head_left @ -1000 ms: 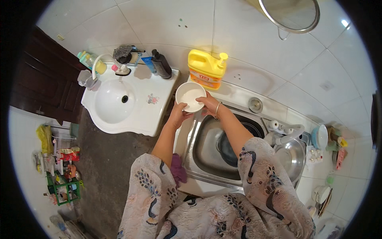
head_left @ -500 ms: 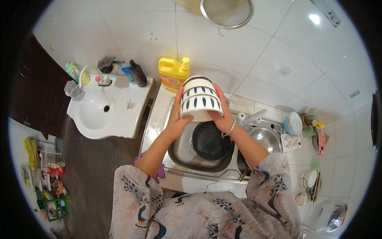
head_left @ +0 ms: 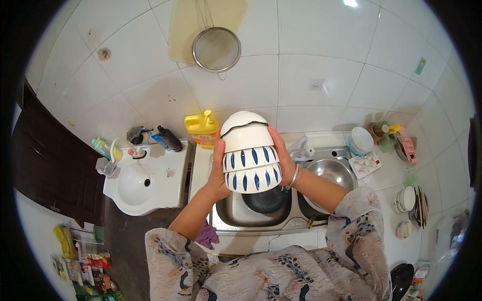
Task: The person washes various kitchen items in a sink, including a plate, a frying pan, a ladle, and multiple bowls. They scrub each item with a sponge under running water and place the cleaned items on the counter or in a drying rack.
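I see both hands raised over the sink, clamping a nested stack of 3 white ceramic bowls with dark blue petal marks (head_left: 251, 158) between them. The left hand (head_left: 219, 173) presses flat on the stack's left flank, fingers pointing up along the wall; the right hand (head_left: 282, 155) mirrors it on the right flank, a thin bangle at the wrist. Both sets of fingers are spread and closed on the bowls, so each side carries its share. I judge the 2-sided squeeze is there because the bowls are tipped mouth away from me, bases toward the camera, and a 1-handed hold would let the inner ones slide out.

Below the fingertips sits the stainless steel double sink (head_left: 236, 213), with a dark round pan (head_left: 268, 200) in the left basin under the stack and a steel mixing bowl (head_left: 329, 173) just past the right wrist. Beyond the left fingers stands a yellow pump bottle of detergent (head_left: 202, 129), near the stack's upper left edge but apart from it. A round wire-mesh strainer (head_left: 217, 49) hangs on the tiled wall well above the fingertips. Open room lies above the sink and toward the tiles; the tight edges are the bottle to the left and the tap (head_left: 303, 149) just beside the right fingers.
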`<state>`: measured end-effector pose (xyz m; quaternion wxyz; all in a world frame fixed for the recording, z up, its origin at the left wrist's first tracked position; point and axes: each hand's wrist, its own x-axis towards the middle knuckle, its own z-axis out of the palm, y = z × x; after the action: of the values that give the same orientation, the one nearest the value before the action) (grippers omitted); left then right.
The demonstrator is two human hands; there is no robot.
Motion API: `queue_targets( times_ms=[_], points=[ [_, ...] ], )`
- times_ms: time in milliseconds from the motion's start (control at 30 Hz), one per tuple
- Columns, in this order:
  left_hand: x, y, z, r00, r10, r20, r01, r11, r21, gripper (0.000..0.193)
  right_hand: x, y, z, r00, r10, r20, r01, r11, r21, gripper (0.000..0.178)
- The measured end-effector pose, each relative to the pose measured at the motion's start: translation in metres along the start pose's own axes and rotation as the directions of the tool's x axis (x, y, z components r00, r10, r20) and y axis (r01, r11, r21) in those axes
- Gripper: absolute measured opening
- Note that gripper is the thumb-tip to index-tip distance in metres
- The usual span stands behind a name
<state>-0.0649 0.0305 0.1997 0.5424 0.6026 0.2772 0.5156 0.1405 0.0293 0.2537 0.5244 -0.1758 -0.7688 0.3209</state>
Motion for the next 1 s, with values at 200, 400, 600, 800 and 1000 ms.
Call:
queue_targets(
  times_ms=[200, 400, 600, 800, 1000],
  points=[
    [-0.004, 0.040, 0.047, 0.992, 0.129, 0.006, -0.128, 0.977, 0.172, 0.084, -0.025, 0.015, -0.010, 0.993, 0.102, -0.066, -0.096, 0.992, 0.086, 0.096],
    [-0.015, 0.027, 0.060, 0.985, 0.127, -0.119, -0.065, 0.903, 0.425, 0.079, -0.033, 0.003, -0.005, 0.967, 0.236, -0.097, -0.228, 0.970, 0.085, 0.083],
    [-0.028, 0.009, 0.062, 0.983, 0.021, -0.182, 0.018, 0.978, 0.210, 0.084, -0.048, 0.018, -0.001, 0.975, 0.208, -0.077, -0.208, 0.978, 0.015, 0.075],
    [-0.027, 0.024, 0.059, 0.977, 0.137, -0.166, -0.050, 0.895, 0.443, 0.080, -0.039, 0.020, -0.001, 0.982, 0.190, -0.021, -0.186, 0.974, 0.130, 0.073],
    [-0.018, 0.030, 0.044, 0.955, 0.288, -0.064, -0.190, 0.766, 0.614, 0.084, -0.022, 0.015, -0.013, 0.995, 0.005, 0.098, 0.001, 0.998, -0.062, 0.092]
  ],
)
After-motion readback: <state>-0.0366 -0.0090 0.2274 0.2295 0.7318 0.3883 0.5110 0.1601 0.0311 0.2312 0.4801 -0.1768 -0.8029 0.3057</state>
